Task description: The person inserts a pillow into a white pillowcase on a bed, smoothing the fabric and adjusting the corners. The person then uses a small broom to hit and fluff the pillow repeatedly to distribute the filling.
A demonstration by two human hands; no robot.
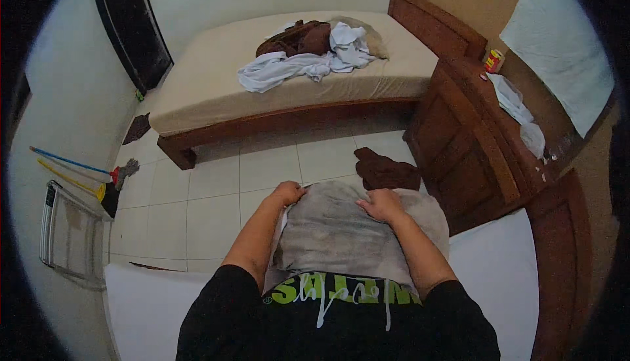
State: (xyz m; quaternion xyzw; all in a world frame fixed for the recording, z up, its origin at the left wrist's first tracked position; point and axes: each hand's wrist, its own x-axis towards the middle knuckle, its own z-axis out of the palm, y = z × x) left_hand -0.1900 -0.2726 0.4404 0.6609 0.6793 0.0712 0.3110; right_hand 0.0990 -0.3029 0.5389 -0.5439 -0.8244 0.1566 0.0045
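Observation:
A grey-beige, stained pillow [338, 233] is in front of my body, its near edge against my black shirt. My left hand [289, 194] is closed on its far left corner. Further right, my right hand [382, 205] grips the pillow's upper side, thumb pointing left across the cloth. Both hands' undersides are hidden by the pillow. Just beyond the right hand, a dark brown cloth [387, 169] lies crumpled on the tiled floor. White-sheeted bedding [495, 262] shows on both sides of me.
Across the floor stands a bed with a beige mattress [203, 66], bearing a heap of white and brown cloth [308, 46]. A wooden cabinet [459, 138] stands at right, with a yellow-red can [494, 61] on top. A mop [121, 174], broom [108, 194] and folding metal frame [69, 230] lean at left.

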